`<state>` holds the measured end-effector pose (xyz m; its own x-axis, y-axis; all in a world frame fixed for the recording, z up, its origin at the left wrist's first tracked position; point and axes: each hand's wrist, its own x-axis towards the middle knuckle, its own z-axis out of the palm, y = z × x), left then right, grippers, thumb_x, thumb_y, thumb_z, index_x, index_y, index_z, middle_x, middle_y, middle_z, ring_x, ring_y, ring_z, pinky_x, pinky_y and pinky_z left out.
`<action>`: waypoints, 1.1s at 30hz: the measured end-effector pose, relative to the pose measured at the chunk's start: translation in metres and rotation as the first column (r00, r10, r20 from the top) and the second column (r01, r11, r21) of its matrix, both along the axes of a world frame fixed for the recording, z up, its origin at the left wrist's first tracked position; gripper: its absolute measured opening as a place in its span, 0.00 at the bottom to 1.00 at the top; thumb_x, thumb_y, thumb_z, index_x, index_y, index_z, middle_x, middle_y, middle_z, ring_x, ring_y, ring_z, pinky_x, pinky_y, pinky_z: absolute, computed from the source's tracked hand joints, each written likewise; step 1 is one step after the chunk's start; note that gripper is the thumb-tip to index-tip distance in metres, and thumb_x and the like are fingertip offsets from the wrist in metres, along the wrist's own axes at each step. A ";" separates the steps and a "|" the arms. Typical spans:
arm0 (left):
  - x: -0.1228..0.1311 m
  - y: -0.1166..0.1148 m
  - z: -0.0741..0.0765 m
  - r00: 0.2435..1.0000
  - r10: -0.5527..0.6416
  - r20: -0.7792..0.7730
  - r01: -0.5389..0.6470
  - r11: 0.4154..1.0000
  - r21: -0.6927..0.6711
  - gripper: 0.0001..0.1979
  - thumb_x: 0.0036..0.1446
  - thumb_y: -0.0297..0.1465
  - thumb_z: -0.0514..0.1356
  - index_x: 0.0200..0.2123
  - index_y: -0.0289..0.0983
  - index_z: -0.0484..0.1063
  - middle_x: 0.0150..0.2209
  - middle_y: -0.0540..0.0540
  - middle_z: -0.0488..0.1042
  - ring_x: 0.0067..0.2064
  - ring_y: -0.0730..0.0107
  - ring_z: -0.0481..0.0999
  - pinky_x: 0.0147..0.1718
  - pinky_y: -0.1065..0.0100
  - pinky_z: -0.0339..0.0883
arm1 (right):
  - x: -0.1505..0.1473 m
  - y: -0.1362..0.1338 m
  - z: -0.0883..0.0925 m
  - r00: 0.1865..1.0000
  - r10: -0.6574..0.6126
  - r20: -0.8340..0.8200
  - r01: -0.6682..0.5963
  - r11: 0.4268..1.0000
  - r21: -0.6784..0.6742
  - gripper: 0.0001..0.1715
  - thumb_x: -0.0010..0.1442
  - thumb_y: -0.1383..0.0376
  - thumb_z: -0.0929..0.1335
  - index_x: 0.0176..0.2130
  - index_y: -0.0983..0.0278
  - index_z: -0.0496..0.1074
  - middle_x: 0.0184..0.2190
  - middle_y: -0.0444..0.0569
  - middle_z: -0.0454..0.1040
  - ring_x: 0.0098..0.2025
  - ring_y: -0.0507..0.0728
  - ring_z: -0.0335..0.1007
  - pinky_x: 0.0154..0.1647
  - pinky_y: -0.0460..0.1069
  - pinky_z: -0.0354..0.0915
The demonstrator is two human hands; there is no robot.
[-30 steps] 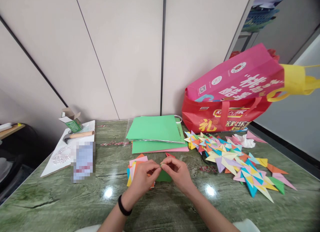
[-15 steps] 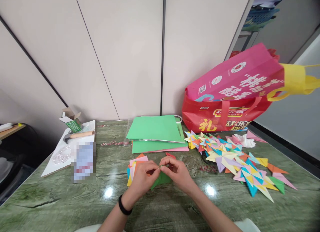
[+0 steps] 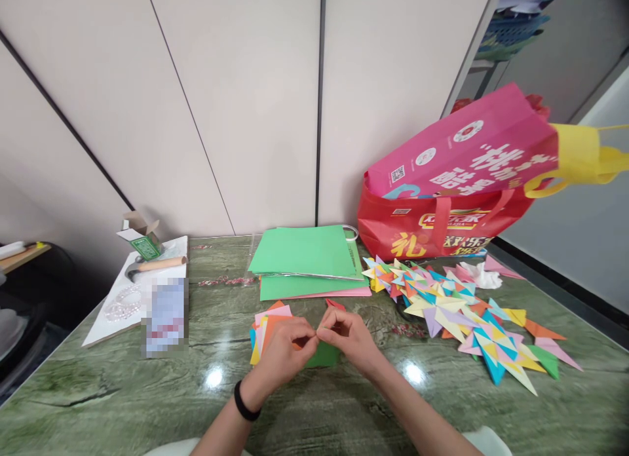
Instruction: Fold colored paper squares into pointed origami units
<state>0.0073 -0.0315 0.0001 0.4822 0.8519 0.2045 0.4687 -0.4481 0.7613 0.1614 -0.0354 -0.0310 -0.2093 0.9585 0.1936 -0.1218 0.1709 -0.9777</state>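
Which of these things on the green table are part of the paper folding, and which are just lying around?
In use:
left hand and right hand, pinching a green paper piece
small coloured squares
green sheets
folded paper stars

Lying about:
red bag
pink bag
small green box
bead bracelet

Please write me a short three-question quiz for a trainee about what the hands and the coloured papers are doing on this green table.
1. True or false: both hands pinch one green paper piece.
2. Which wrist wears the black band?
3. The folded paper stars lie: A) left of the hands, B) right of the hands, C) inside the red bag.

Key:
1. True: left hand and right hand meet on it.
2. Left.
3. B.
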 end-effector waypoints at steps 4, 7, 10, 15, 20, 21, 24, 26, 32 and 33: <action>-0.001 0.002 -0.003 1.000 0.017 0.006 -0.017 0.999 -0.048 0.14 0.51 0.28 0.53 0.16 0.33 0.67 0.18 0.51 0.62 0.22 0.76 0.60 0.22 0.74 0.52 | -0.001 0.001 -0.002 0.999 -0.019 0.027 0.020 1.000 -0.006 0.14 0.49 0.57 0.69 0.22 0.65 0.67 0.23 0.44 0.66 0.27 0.51 0.61 0.28 0.46 0.57; -0.001 0.002 -0.008 0.999 0.036 0.012 -0.035 0.996 -0.078 0.11 0.49 0.28 0.54 0.17 0.33 0.69 0.19 0.50 0.64 0.23 0.75 0.62 0.22 0.74 0.53 | -0.001 0.002 -0.002 0.996 -0.045 0.080 0.044 0.999 0.011 0.17 0.52 0.56 0.67 0.21 0.65 0.65 0.23 0.43 0.64 0.27 0.51 0.59 0.28 0.46 0.56; 0.000 0.001 -0.012 0.998 0.050 0.035 -0.046 0.992 -0.116 0.10 0.49 0.28 0.54 0.19 0.34 0.70 0.19 0.50 0.65 0.24 0.75 0.62 0.22 0.74 0.54 | -0.001 0.002 -0.002 0.987 -0.104 0.126 0.099 0.994 0.040 0.18 0.52 0.56 0.66 0.19 0.65 0.63 0.21 0.42 0.62 0.25 0.50 0.58 0.27 0.46 0.56; 0.000 0.006 -0.011 0.978 0.174 0.111 -0.142 0.958 -0.250 0.11 0.48 0.32 0.55 0.19 0.33 0.71 0.19 0.49 0.68 0.23 0.75 0.63 0.22 0.74 0.55 | -0.002 0.004 -0.006 0.980 -0.122 0.156 0.128 0.991 -0.028 0.13 0.53 0.57 0.65 0.30 0.64 0.70 0.27 0.47 0.71 0.31 0.53 0.65 0.30 0.47 0.61; -0.002 0.011 -0.008 0.939 0.282 0.195 -0.214 0.927 -0.308 0.12 0.46 0.35 0.57 0.17 0.33 0.70 0.17 0.50 0.66 0.22 0.76 0.61 0.21 0.74 0.55 | -0.005 0.003 -0.008 0.968 -0.187 0.170 0.192 0.981 -0.015 0.10 0.51 0.60 0.67 0.31 0.65 0.70 0.28 0.48 0.72 0.30 0.54 0.68 0.30 0.47 0.64; -0.002 0.011 -0.008 0.935 0.290 0.204 -0.216 0.923 -0.319 0.13 0.46 0.35 0.57 0.17 0.33 0.70 0.17 0.50 0.66 0.21 0.76 0.61 0.21 0.74 0.55 | -0.005 0.002 -0.007 0.961 -0.208 0.184 0.212 0.977 0.000 0.09 0.51 0.61 0.67 0.30 0.65 0.70 0.27 0.48 0.72 0.29 0.54 0.67 0.29 0.47 0.64; -0.002 0.010 -0.009 0.928 0.299 0.223 -0.210 0.914 -0.348 0.13 0.45 0.36 0.58 0.17 0.33 0.71 0.17 0.50 0.65 0.21 0.76 0.61 0.20 0.75 0.55 | -0.006 -0.002 -0.004 0.930 -0.279 0.241 0.270 0.960 0.070 0.06 0.51 0.63 0.67 0.28 0.65 0.68 0.24 0.47 0.71 0.26 0.53 0.67 0.26 0.46 0.64; -0.002 0.010 -0.009 0.924 0.305 0.232 -0.209 0.909 -0.361 0.13 0.45 0.36 0.58 0.17 0.33 0.71 0.17 0.50 0.65 0.21 0.76 0.61 0.19 0.75 0.56 | -0.007 -0.004 -0.001 0.909 -0.316 0.273 0.287 0.947 0.144 0.05 0.51 0.64 0.67 0.27 0.65 0.68 0.23 0.46 0.71 0.25 0.52 0.67 0.26 0.46 0.64; -0.003 0.009 -0.007 0.904 0.353 0.243 -0.226 0.875 -0.428 0.14 0.44 0.38 0.59 0.17 0.33 0.69 0.17 0.52 0.64 0.20 0.77 0.61 0.19 0.74 0.56 | -0.007 -0.006 0.004 0.931 -0.277 0.237 0.234 0.952 0.197 0.06 0.54 0.65 0.65 0.29 0.64 0.70 0.28 0.48 0.73 0.30 0.53 0.68 0.29 0.46 0.65; -0.003 0.010 -0.006 0.902 0.358 0.242 -0.230 0.872 -0.433 0.13 0.44 0.38 0.59 0.17 0.33 0.69 0.17 0.52 0.64 0.20 0.77 0.61 0.19 0.74 0.56 | -0.007 -0.006 0.004 0.943 -0.254 0.214 0.220 0.961 0.167 0.07 0.54 0.64 0.64 0.29 0.64 0.70 0.30 0.49 0.73 0.31 0.54 0.69 0.29 0.46 0.65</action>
<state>0.0044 -0.0219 -0.0060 0.1643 0.9836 -0.0747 0.2470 0.0323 0.9685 0.1547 -0.0410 -0.0272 -0.0342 0.9527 0.3020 0.1655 0.3034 -0.9384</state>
